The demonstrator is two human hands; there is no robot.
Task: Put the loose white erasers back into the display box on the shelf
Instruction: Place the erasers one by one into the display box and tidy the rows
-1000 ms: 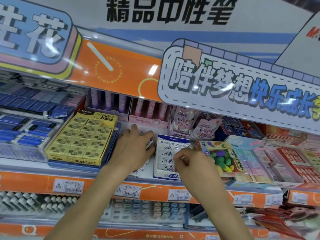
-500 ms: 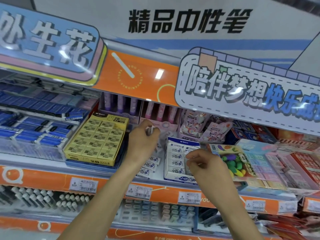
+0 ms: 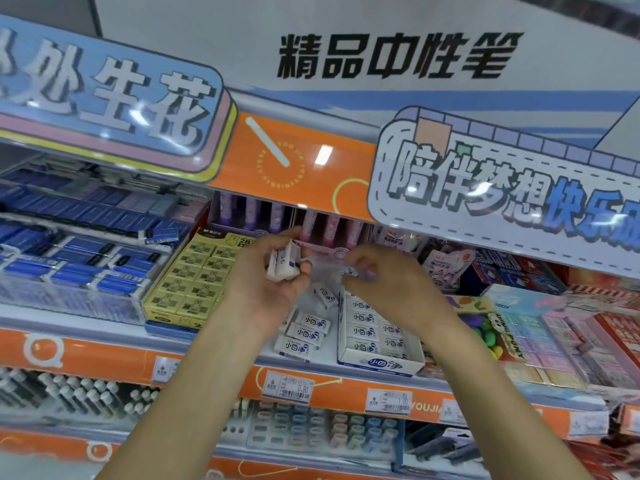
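A white display box (image 3: 379,367) with blue print stands on the shelf (image 3: 104,327), partly filled with white erasers. Several loose white erasers (image 3: 304,332) lie just left of the box, and one more (image 3: 324,295) sits tilted behind them. My left hand (image 3: 270,282) is raised above the loose pile, palm up, and holds a small bunch of white erasers (image 3: 284,263). My right hand (image 3: 384,282) hovers over the back of the box and pinches one white eraser (image 3: 347,273) in its fingertips.
A yellow box of 2B erasers (image 3: 194,278) stands left of the loose pile, with blue erasers (image 3: 86,265) beyond it. Colourful eraser boxes (image 3: 519,323) fill the right. Overhead hangs a low sign board (image 3: 485,195). Price tags (image 3: 291,386) line the orange shelf edge.
My left hand has lifted off the shelf with a bunch of erasers and turned palm up. My right hand has risen from the box front and now pinches one eraser.
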